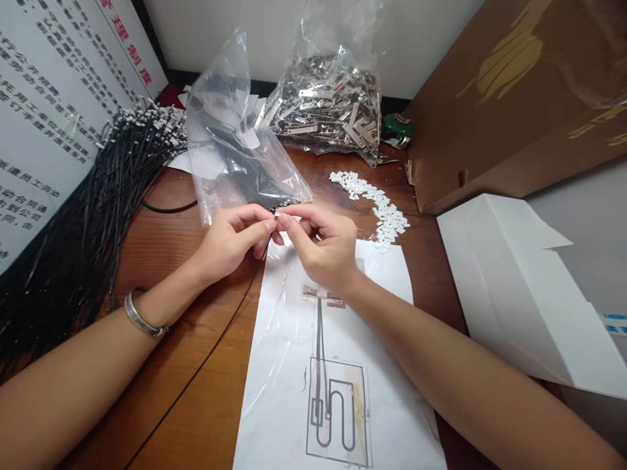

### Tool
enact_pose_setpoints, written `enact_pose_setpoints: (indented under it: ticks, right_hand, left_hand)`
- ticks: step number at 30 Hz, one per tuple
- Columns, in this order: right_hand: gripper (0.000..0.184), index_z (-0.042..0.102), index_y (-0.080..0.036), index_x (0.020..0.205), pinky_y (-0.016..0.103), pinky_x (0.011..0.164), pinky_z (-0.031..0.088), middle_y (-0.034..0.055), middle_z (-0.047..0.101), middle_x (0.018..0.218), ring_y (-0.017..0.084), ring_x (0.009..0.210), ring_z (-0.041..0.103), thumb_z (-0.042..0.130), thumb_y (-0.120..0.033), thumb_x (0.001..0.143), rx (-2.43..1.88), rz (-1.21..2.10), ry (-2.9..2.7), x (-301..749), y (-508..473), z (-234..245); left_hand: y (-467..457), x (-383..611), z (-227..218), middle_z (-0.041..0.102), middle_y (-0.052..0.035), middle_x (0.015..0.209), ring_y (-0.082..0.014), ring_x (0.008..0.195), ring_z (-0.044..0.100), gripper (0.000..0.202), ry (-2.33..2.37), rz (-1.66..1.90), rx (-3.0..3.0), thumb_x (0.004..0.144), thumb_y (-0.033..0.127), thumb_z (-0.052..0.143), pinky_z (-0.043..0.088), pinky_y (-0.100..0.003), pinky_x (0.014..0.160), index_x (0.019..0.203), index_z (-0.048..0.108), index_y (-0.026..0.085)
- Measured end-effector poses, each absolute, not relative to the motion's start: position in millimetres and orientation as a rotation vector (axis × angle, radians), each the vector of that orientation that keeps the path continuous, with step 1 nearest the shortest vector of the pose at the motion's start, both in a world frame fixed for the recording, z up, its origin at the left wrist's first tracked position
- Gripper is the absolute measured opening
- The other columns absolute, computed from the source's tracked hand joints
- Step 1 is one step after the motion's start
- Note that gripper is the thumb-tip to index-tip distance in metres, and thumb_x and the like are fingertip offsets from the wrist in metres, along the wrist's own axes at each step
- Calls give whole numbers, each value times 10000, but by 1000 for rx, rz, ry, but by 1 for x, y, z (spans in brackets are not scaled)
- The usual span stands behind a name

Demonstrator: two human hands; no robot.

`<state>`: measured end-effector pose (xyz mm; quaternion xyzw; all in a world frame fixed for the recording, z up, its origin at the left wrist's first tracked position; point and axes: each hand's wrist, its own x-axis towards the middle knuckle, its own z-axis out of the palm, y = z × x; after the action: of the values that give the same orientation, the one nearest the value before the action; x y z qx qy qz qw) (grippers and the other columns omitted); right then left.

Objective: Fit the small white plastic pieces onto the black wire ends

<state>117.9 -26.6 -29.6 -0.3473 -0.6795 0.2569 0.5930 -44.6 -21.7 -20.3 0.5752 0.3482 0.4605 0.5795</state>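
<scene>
My left hand (235, 238) and my right hand (321, 245) meet above the wooden table (196, 391), fingertips pinched together. Between them sits a small white piece (277, 214) at the end of a thin black cord (215, 349) that trails down and left across the table. My left hand pinches the cord's end; my right hand pinches the white piece. A silver bracelet (140, 316) circles my left wrist. A white sheet with a printed drawing (337, 385) lies under my right forearm.
A bundle of black cords with white ends (98, 196) lies at the left. A clear bag (235, 143) holds dark parts; another bag of metal clips (328, 108) stands behind. Small white pieces (377, 205), a brown carton (514, 98) and a white box (529, 294) are at the right.
</scene>
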Motion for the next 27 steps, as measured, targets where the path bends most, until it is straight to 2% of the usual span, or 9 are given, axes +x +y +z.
enact_pose_setpoints:
  ticks: [9,15,21,27]
  right_hand:
    - [82,707,-179,836,212,409,319,-91,415,455,49,400,332,628,-171,858,-831,485,-1663,121,-25,-29]
    - [85,694,-168,869,221,408,382,-13,674,614,64,430,503,609,-180,869,-793,438,-1711,125,-21,-34]
    - [81,677,-179,880,216,416,428,-19,693,597,76,439,559,597,-180,879,-745,387,-1791,129,-19,-35]
    - [76,667,-189,849,198,403,425,-38,697,593,66,424,551,618,-131,854,-668,285,-1800,129,-18,-32]
  left_hand:
    - [-22,-43,-16,666,-5,653,-76,478,524,197,864,1035,1381,845,302,684,438,-210,477,734,650,142]
    - [-23,-40,-12,660,1,658,-70,485,536,239,837,1014,1397,846,347,699,444,-196,476,744,635,140]
    - [-22,-44,-14,676,-13,676,-79,508,572,249,811,967,1404,844,368,707,438,-190,480,773,649,137]
    - [-22,-45,-14,686,-15,678,-86,531,599,234,776,949,1378,838,354,718,429,-189,485,774,657,137]
